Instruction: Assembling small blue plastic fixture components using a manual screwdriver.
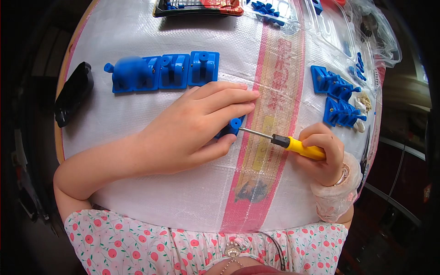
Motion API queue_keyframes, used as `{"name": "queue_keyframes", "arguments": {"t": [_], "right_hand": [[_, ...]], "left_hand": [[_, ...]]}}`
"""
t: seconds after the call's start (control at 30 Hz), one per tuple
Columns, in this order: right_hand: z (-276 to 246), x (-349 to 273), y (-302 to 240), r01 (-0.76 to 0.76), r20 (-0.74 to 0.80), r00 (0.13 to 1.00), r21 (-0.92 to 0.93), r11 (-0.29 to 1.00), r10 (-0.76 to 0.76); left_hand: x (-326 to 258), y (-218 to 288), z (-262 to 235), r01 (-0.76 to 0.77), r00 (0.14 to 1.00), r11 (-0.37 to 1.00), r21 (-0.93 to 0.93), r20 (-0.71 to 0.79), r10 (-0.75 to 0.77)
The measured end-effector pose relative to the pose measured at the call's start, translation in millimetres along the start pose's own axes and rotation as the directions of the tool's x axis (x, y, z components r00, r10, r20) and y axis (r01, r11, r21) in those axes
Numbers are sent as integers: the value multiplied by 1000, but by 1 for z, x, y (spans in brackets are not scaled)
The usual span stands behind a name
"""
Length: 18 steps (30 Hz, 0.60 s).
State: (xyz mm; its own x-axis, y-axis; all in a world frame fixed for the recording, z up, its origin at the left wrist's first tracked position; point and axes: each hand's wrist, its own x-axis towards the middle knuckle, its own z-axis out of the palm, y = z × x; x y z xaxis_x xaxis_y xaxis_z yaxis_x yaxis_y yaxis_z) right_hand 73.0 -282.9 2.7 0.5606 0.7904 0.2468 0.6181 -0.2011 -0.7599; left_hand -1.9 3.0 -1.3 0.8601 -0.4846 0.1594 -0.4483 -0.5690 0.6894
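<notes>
My left hand (195,123) lies over a small blue plastic part (232,126) on the white woven table cover, gripping it between thumb and fingers; most of the part is hidden under the hand. My right hand (323,153) grips the yellow handle of a screwdriver (293,145). Its metal shaft points left and its tip meets the blue part by a round boss.
A row of three blue plastic housings (165,71) lies beyond my left hand. More blue parts (339,98) are piled at the right, near clear plastic bags (366,32). A black object (73,94) sits at the table's left edge. A dark tray (197,8) is at the far edge.
</notes>
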Motion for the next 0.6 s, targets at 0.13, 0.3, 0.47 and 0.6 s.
{"name": "queue_keyframes", "arguments": {"t": [0.13, 0.3, 0.47, 0.6], "right_hand": [[-6, 3, -4, 50, -19, 998, -59, 997, -52], [-15, 1, 1, -44, 36, 998, 1, 999, 44], [-12, 2, -5, -119, 73, 990, -3, 993, 119], [-3, -4, -4, -109, -23, 994, -21, 994, 108]], "left_hand": [[0, 0, 0, 3, 1000, 1000, -2, 4, -3], [0, 1, -1, 1, 1000, 1000, 1, -2, -1], [1, 0, 0, -5, 1000, 1000, 0, 3, 5], [1, 0, 0, -15, 1000, 1000, -6, 0, 15]]}}
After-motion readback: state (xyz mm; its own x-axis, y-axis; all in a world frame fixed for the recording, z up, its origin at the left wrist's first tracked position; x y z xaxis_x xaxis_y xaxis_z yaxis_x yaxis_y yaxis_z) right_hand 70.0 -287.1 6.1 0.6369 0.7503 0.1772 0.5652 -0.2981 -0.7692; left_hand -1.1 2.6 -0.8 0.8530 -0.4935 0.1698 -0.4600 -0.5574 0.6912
